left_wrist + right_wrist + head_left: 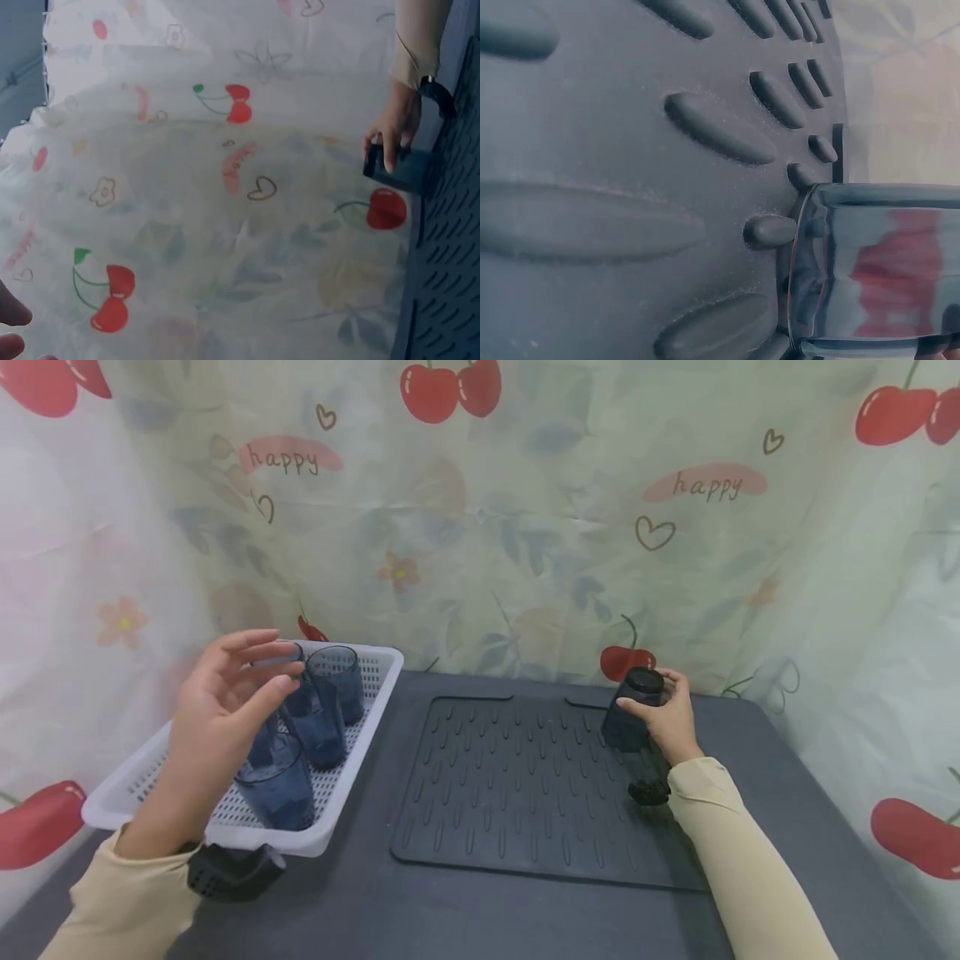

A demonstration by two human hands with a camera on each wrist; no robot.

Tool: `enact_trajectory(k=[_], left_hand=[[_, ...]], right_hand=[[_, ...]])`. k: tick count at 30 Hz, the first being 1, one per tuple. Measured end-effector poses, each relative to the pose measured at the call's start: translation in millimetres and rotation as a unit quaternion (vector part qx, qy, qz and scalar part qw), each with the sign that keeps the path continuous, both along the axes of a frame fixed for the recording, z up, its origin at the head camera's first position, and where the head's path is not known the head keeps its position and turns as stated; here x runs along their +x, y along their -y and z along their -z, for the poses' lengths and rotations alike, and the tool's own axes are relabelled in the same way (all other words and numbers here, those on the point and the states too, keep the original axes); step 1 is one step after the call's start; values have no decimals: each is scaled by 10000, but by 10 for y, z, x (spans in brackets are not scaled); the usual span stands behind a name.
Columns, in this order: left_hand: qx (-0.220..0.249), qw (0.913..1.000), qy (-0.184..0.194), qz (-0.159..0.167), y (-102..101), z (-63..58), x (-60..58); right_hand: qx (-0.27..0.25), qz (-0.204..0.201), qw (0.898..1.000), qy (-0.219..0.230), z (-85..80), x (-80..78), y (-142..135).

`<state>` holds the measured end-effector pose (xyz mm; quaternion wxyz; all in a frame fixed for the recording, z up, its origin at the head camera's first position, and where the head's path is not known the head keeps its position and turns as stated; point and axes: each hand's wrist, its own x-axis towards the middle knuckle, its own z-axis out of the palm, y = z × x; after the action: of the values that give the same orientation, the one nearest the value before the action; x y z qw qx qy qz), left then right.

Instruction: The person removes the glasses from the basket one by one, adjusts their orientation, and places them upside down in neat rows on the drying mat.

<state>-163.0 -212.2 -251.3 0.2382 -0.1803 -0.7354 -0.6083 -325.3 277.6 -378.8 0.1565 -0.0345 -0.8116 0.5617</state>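
At the mat's far right corner, my right hand (669,717) grips an upside-down blue glass (628,720) near its base. In the right wrist view, the rim of this glass (877,270) meets the ridged dark drying mat (615,135). My left hand (228,702) hovers over the white basket (382,693), its fingers loosely bent and nothing between them. Below and beside it, several blue glasses stand upright in the basket, among them a near glass (277,793) and a far glass (341,685). The left hand partly hides the glasses behind it.
The drying mat (517,793) lies on a dark grey table (360,910), right of the basket. A printed curtain (487,568) with cherries hangs behind and at both sides. Each wrist carries a black strap-on device, such as the left one (234,872).
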Motion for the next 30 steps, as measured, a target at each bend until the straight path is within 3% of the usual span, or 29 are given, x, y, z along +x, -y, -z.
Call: enact_trajectory(k=[4,7,12,20,30], left_hand=[[-724,9932,-13,-910,125,177,-40],[-1049,9858,117,-1308,214,319,-59],[-1357,9712,729,-1819,344,521,-85],[-1364,9625,1384,-1891,503,728,-110],[-1588,9584,1912,-1403,571,839,-142]], right_hand=[[-7,-21,10000,7,8,-8,-12],[13,-13,10000,20,17,-19,-18],[16,0,10000,20,17,-25,-16],[5,-19,10000,-28,44,-30,-29],[28,-10,10000,-67,52,-46,-50]])
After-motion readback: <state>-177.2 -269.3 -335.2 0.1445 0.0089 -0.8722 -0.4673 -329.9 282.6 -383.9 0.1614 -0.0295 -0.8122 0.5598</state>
